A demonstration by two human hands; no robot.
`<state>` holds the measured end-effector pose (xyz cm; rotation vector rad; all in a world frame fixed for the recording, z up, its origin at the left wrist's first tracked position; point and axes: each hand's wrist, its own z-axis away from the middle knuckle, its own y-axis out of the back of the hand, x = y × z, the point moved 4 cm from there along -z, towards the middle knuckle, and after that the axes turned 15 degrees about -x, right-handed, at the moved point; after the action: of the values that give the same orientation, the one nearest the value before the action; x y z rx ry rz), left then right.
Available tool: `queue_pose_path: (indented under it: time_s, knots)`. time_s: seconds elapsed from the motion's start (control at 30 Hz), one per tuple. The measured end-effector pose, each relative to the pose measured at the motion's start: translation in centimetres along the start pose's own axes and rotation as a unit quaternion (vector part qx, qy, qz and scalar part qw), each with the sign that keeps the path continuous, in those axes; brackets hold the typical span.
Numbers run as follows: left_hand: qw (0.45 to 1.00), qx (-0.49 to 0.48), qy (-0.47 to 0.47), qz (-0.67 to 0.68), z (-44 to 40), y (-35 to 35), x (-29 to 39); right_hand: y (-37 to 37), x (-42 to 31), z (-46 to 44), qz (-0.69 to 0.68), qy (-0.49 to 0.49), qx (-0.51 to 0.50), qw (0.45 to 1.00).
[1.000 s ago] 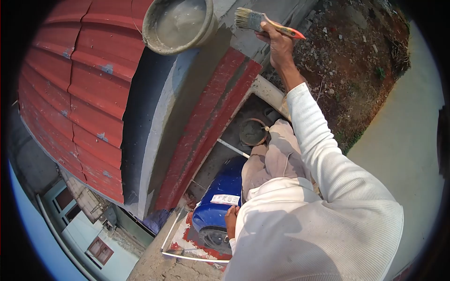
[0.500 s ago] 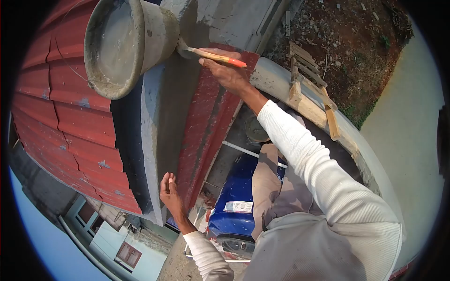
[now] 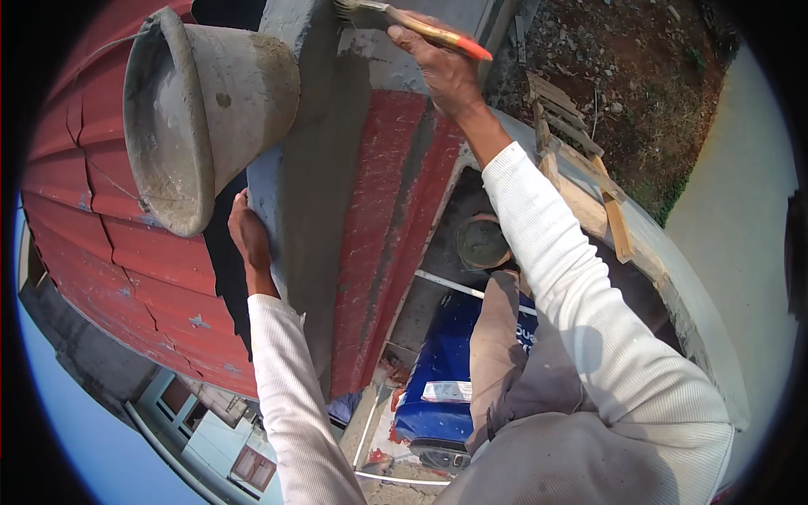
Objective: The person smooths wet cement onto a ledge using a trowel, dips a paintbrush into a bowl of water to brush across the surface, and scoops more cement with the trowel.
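Observation:
A paintbrush [image 3: 421, 27] with an orange-tipped wooden handle is in my right hand [image 3: 450, 76], its fingers closed round the handle. The bristles are at the grey cement surface of the wall top [image 3: 337, 84], near the upper edge of the view. My left hand [image 3: 250, 236] lies against the left side of the cement ledge [image 3: 307, 219], just under the bucket, with its fingers stretched out and holding nothing. A cement-smeared bucket [image 3: 244, 93] sits tilted on the ledge, its mouth facing left. Greyish residue coats its inside.
Red metal roofing [image 3: 151, 278] slopes away on the left. Below the ledge runs a red-painted strip [image 3: 383, 194]. A blue drum [image 3: 442, 362] and a round container [image 3: 481, 242] stand below near my legs. On the right, a wooden ladder-like frame [image 3: 581, 151] leans by a curved wall.
My left hand has moved up along the ledge to its left side by the bucket. My right hand has carried the paintbrush up and right. The bucket appears farther left and more side-on.

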<state>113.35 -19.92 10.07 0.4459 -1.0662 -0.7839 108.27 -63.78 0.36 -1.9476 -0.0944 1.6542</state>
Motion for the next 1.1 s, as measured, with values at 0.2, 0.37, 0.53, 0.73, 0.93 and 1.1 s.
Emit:
queue_pose_path:
  time_s: [0.2, 0.37, 0.53, 0.73, 0.93, 1.1]
  knots:
    - [0.979, 0.143, 0.119, -0.081, 1.5, -1.2, 3.0, -4.7, 3.0, 10.8, -0.007, -0.172, -0.206, 0.963]
    - [0.985, 0.144, 0.092, -0.024, 1.3, -1.5, 2.8, 0.6, 3.2, 2.5, 0.028, -0.157, -0.137, 0.978]
    - [0.990, 0.122, 0.074, -0.004, 0.8, -0.7, 0.7, 4.1, 4.1, -1.1, -0.001, -0.012, 0.029, 1.000]
    - [0.991, 0.115, 0.069, 0.011, 0.9, -1.1, 1.4, -4.4, 7.1, 15.1, -0.037, -0.224, -0.113, 0.967]
    - [0.992, 0.110, 0.057, 0.005, 0.8, -0.8, 0.7, -0.9, 9.7, 11.0, 0.026, -0.239, -0.165, 0.956]
    - [0.992, 0.110, 0.064, 0.010, 0.9, -1.1, 1.2, 3.2, 9.7, 5.5, -0.087, -0.150, 0.006, 0.985]
